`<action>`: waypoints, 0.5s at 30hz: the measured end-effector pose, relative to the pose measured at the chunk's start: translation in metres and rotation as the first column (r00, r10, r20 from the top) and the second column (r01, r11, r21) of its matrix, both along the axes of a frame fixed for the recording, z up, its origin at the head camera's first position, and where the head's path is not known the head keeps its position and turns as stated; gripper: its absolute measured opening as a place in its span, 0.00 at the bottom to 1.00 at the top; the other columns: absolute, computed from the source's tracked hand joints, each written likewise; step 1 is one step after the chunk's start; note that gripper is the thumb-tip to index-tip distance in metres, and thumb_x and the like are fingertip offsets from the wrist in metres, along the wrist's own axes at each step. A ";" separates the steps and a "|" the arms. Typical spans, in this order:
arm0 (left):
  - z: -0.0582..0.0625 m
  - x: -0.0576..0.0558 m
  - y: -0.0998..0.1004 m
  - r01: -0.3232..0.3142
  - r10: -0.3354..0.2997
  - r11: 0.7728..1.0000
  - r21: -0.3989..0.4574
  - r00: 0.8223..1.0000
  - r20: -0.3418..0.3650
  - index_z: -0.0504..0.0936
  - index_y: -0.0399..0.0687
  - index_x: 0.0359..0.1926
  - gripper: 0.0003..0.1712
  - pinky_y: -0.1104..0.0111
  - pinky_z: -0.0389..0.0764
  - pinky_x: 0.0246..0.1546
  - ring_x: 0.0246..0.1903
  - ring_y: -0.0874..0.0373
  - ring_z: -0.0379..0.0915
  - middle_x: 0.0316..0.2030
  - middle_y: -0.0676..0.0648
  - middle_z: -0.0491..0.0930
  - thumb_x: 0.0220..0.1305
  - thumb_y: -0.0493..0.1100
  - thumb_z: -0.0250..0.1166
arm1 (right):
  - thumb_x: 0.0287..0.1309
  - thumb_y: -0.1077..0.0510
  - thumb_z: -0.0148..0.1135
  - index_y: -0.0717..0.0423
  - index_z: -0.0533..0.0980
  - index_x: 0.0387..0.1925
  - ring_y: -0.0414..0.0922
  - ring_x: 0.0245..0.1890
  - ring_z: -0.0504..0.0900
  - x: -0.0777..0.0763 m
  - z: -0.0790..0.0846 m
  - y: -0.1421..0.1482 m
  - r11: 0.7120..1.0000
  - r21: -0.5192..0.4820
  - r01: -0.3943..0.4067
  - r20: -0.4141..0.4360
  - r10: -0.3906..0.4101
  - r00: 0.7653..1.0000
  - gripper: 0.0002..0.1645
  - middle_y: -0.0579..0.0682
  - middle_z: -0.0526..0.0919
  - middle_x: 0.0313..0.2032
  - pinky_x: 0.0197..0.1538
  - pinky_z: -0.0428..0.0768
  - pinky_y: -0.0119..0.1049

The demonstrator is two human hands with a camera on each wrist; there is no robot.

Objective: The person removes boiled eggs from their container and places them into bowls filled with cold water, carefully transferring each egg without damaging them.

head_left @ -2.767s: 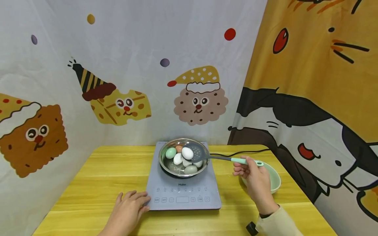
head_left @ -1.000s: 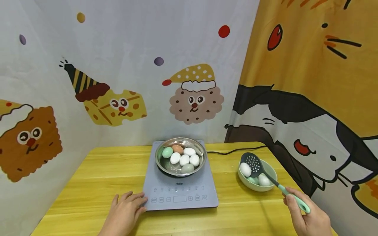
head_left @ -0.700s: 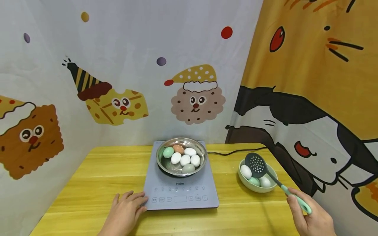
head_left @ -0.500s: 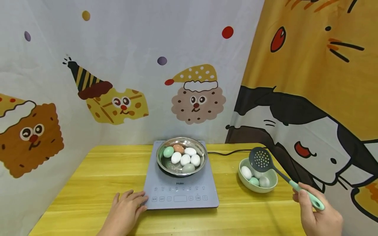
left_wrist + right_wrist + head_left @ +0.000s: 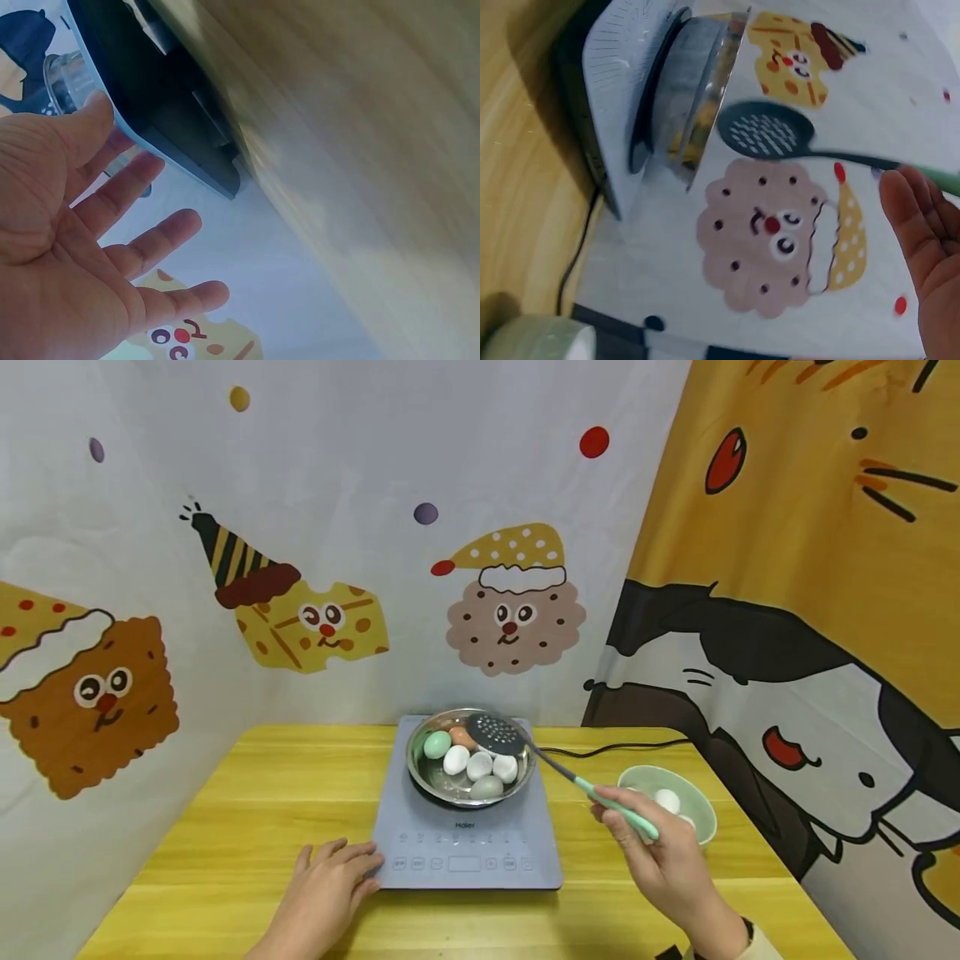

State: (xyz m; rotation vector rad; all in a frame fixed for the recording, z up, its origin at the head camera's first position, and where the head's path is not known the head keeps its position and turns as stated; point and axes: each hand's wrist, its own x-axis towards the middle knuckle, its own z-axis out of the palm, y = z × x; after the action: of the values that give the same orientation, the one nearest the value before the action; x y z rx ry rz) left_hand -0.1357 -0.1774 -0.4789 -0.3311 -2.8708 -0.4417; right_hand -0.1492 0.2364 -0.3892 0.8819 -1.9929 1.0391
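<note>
My right hand (image 5: 663, 852) grips the green handle of a slotted skimmer (image 5: 497, 734). The skimmer's dark perforated head is over the far right side of a steel pan (image 5: 442, 792), carries nothing and covers part of the eggs there. In the right wrist view the skimmer head (image 5: 765, 130) hangs above the pan's rim. Several eggs lie in the pan: a green egg (image 5: 437, 744), a brown egg (image 5: 462, 737), white ones and a greyish egg (image 5: 487, 787). My left hand (image 5: 322, 893) rests at the near left edge of the induction cooker (image 5: 405, 847), fingers loosely extended.
A pale green bowl (image 5: 701, 814) holding eggs, with a white egg (image 5: 667, 800) in sight, stands right of the cooker, partly behind my right hand. A black cord (image 5: 600, 752) runs along the back of the wooden table (image 5: 262, 810). A printed curtain (image 5: 337, 485) hangs behind.
The skimmer went from the pan, with a white egg at its head, to the bowl, where it tilted among eggs, then lifted and swung back left over the pan. My left hand stayed put.
</note>
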 end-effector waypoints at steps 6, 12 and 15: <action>0.001 -0.001 0.003 0.021 -0.021 1.000 0.017 1.000 -0.002 0.92 0.55 0.53 0.16 0.21 0.67 0.65 0.64 0.36 0.79 0.60 0.50 0.88 0.66 0.47 0.76 | 0.75 0.62 0.63 0.60 0.84 0.56 0.35 0.40 0.89 -0.004 0.007 -0.001 0.982 0.171 -0.081 -0.076 0.095 0.993 0.13 0.47 0.91 0.41 0.41 0.84 0.19; 0.003 -0.001 -0.001 0.018 -0.017 1.000 0.013 1.000 -0.024 0.92 0.54 0.52 0.15 0.21 0.68 0.64 0.63 0.35 0.80 0.60 0.50 0.89 0.65 0.47 0.77 | 0.72 0.64 0.66 0.57 0.83 0.57 0.35 0.39 0.87 -0.010 0.020 0.003 0.953 0.270 -0.141 0.003 0.146 0.989 0.14 0.44 0.91 0.42 0.42 0.83 0.22; 0.002 -0.001 -0.001 0.016 -0.016 1.000 0.016 1.000 -0.006 0.92 0.55 0.53 0.15 0.20 0.67 0.63 0.63 0.35 0.79 0.60 0.50 0.88 0.65 0.47 0.76 | 0.70 0.67 0.66 0.57 0.83 0.57 0.36 0.40 0.88 -0.012 0.024 0.002 0.940 0.294 -0.175 0.048 0.169 0.984 0.16 0.44 0.91 0.42 0.44 0.84 0.22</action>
State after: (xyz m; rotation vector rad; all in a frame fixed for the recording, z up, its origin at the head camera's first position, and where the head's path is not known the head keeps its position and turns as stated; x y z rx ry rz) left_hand -0.1366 -0.1781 -0.4770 -0.3528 -2.8588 -0.4659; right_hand -0.1616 0.2387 -0.3649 1.2292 -2.1561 0.8551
